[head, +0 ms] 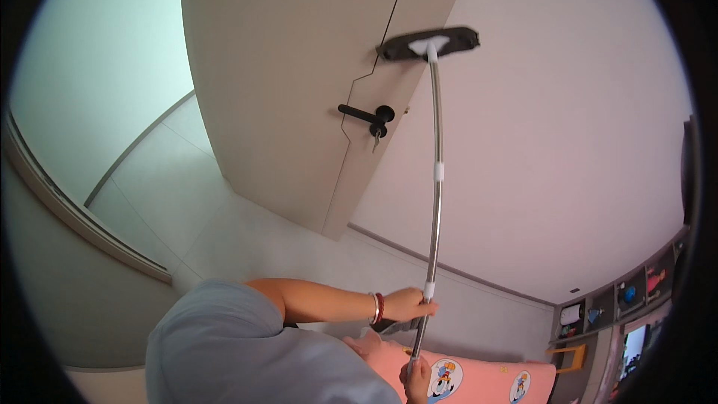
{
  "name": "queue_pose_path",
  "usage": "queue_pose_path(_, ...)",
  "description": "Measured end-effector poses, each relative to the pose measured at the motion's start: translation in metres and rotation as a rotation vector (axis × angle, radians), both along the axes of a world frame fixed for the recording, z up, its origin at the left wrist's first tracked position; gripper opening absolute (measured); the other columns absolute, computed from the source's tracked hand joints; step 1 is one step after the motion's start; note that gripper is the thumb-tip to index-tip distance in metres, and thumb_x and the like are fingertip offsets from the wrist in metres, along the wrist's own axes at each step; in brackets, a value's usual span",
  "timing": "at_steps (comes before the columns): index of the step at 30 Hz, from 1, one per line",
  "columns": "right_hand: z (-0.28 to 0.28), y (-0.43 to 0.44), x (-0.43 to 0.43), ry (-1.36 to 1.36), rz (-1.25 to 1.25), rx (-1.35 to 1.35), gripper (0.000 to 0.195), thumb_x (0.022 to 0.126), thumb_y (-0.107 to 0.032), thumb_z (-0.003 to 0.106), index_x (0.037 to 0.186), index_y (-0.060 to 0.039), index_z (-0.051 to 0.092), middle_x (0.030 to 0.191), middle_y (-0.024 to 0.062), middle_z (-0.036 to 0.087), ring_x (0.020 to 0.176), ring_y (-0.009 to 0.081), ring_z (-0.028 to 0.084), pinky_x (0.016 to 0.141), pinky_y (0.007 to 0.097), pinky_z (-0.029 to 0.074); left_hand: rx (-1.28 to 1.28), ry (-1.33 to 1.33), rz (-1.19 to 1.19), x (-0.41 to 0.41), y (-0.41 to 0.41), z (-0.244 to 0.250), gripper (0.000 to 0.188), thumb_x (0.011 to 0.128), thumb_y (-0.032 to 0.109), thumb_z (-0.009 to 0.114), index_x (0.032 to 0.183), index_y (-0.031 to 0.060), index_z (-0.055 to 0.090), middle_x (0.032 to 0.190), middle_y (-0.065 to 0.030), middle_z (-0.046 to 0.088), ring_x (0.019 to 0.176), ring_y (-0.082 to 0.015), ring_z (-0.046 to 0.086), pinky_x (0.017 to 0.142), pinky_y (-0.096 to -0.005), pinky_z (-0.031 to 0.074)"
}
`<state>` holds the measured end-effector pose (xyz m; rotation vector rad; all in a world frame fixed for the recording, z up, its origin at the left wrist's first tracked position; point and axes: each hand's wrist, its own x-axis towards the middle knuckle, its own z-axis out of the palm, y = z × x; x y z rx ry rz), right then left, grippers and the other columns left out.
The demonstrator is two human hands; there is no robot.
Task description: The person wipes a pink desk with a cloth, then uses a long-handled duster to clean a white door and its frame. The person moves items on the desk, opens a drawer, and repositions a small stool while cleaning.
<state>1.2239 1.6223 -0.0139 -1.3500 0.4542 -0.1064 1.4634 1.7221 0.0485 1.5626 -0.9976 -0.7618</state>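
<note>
My left hand (405, 304), with a red bracelet and a pale bangle at the wrist, is closed around the metal pole (435, 224) of a flat mop. Lower on the same pole, near its bottom end in view, my right hand (416, 379) grips it. White collars join the pole's sections. At the far end, the dark mop head (463, 40) with its white joint is raised in front of the door's edge and the pale wall. Whether it touches either surface I cannot tell.
The beige door (280, 95) stands open, with a black lever handle (362, 115) and a key (376, 140) in its lock. Beside me is a bed with a pink cartoon-print cover (488, 376). Shelves with toys (603, 314) and a yellow-orange frame (572, 358) are at right.
</note>
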Motion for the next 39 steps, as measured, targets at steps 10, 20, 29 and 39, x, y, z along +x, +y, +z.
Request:
queue_pose_path(10, 0.024, 0.012, -0.048, 0.135, -0.128, -0.221, 0.034, 0.097, -0.028, 0.044, 0.118, -0.0033, 0.053, 0.055, -0.0071, 0.035, 0.042, 0.0016, 0.029, 0.037, 0.0175, 0.023, -0.144, 0.19, -0.025, -0.048, -0.018, -0.021, 0.04, 0.09, 0.037, 0.053, 0.083, -0.0005, 0.066, 0.071, -0.0104, 0.065, 0.065, -0.0179, 0.061, 0.064, -0.0314, 0.048)
queue_pose_path(20, 0.09, -0.01, 0.034, 0.089, -0.008, -0.576, 0.026, 0.091, -0.016, 0.05, 0.109, 0.0018, 0.058, 0.06, -0.0028, 0.046, 0.052, 0.005, 0.04, 0.046, 0.0219, 0.034, -0.327, 0.25, 0.127, 0.019, 0.013, 0.036, 0.023, 0.093, 0.02, 0.049, 0.089, 0.0029, 0.063, 0.085, -0.0026, 0.063, 0.078, -0.0089, 0.055, 0.072, -0.0266, 0.046)
queue_pose_path(29, 0.139, -0.004, 0.056, 0.041, -0.059, -0.773, 0.024, 0.087, -0.011, 0.055, 0.107, 0.0016, 0.06, 0.063, 0.0047, 0.054, 0.059, 0.0088, 0.048, 0.054, 0.0245, 0.04, -0.421, 0.259, 0.193, 0.033, 0.02, 0.075, 0.03, 0.094, 0.026, 0.047, 0.083, 0.0041, 0.064, 0.067, 0.0024, 0.052, 0.062, -0.0056, 0.045, 0.058, -0.0245, 0.04)
queue_pose_path(39, 0.124, -0.014, -0.082, 0.25, -0.261, -0.787, 0.031, 0.092, -0.017, 0.049, 0.114, 0.0025, 0.059, 0.074, 0.002, 0.057, 0.064, 0.0095, 0.047, 0.055, 0.0251, 0.039, -0.211, 0.297, -0.319, -0.06, -0.043, 0.044, 0.029, 0.094, 0.024, 0.046, 0.088, 0.0012, 0.062, 0.084, -0.0051, 0.063, 0.082, -0.0134, 0.057, 0.078, -0.0285, 0.045)
